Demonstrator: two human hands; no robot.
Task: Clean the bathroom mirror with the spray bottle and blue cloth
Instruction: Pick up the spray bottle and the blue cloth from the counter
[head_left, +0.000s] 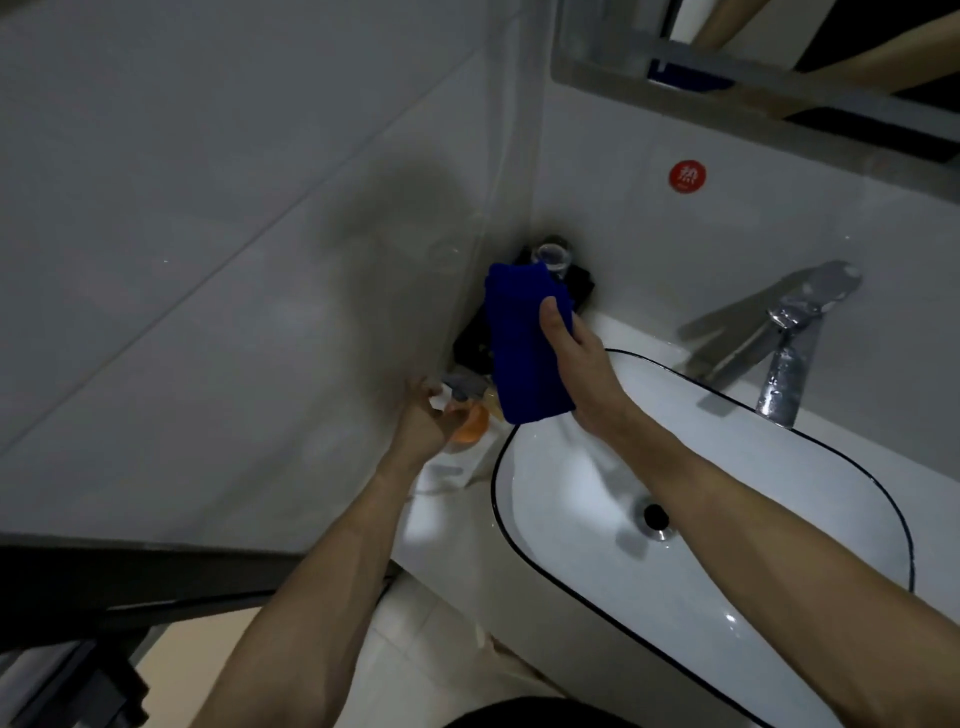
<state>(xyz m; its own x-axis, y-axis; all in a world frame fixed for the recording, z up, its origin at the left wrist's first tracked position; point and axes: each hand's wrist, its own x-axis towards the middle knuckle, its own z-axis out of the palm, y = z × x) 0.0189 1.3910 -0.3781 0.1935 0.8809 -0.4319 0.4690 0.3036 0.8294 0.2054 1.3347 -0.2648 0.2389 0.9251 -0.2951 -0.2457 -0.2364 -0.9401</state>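
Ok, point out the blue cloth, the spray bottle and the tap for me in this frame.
blue cloth (524, 348): head view, middle of the folded fabric, left of the thumb.
spray bottle (470, 423): head view, orange part showing beside the left hand's fingers.
tap (784, 364): head view, chrome upright body above the sink.

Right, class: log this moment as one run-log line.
left hand: grips spray bottle | right hand: holds blue cloth | mirror: untouched

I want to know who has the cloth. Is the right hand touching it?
Touching. The head view shows the right hand gripping the blue cloth, thumb pressed on its front.
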